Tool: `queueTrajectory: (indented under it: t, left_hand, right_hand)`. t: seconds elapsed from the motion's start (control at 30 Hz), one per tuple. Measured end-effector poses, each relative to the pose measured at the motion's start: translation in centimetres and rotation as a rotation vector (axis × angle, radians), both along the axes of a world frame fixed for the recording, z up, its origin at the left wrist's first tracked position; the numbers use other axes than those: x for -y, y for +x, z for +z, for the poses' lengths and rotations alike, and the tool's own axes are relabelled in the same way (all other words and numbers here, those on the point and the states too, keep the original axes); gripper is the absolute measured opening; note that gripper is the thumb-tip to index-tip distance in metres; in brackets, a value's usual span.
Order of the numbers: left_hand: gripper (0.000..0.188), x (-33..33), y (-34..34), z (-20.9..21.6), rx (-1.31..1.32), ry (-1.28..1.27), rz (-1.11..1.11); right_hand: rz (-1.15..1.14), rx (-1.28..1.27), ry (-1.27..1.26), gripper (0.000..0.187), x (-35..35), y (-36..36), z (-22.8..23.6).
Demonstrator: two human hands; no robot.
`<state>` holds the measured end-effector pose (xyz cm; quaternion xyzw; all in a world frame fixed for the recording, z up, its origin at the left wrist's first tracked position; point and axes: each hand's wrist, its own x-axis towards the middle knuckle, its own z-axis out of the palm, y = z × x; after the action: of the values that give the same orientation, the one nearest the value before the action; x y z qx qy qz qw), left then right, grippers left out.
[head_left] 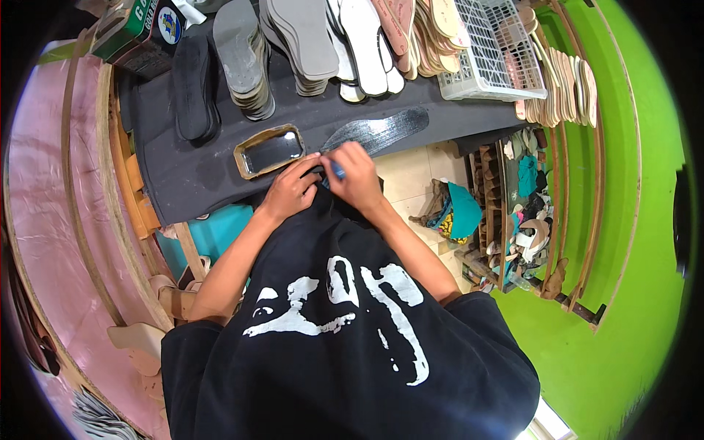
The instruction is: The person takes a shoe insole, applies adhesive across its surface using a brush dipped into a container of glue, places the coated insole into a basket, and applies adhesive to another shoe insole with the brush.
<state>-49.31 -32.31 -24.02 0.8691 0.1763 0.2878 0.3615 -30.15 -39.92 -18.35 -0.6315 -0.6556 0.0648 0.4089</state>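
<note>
My right hand (355, 176) is closed around a small blue object (337, 169), perhaps a handle; its working end is hidden. Just beside it, my left hand (291, 189) has its fingers bent and pressed together at the table's near edge. What those fingertips grip, if anything, is hidden. Both hands meet by the narrow left end of a glossy black shoe sole (385, 132), which lies flat with a wet-looking, streaked surface. A rectangular tan-rimmed container (240, 163) with shiny dark contents stands just beyond my left hand.
Stacked grey insoles (302, 40), white insoles (363, 51), and black soles (194, 88) line the table's far side. A green tin (139, 37) stands far left, a white plastic basket (493, 92) far right. Shelves with shoe parts (528, 231) are on the right.
</note>
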Motion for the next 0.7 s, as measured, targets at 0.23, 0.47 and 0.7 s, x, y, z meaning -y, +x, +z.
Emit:
queueTrajectory:
  t: [0.23,0.47,0.7]
  left_hand:
    - [0.014,-0.2,0.1,0.4,0.001,0.017,-0.026]
    - [0.018,0.0,0.2,0.0,0.010,0.017,-0.015]
    - [0.018,-0.3,0.0,0.3,0.002,0.007,-0.028]
  right_hand:
    - [-0.508,-0.331,-0.058,0.016,2.4,4.1,-0.4]
    - [-0.130,0.081,0.008,0.016,0.4,0.4,0.3]
    - [-0.532,-0.436,-0.135,0.019,3.7,4.9,-0.7]
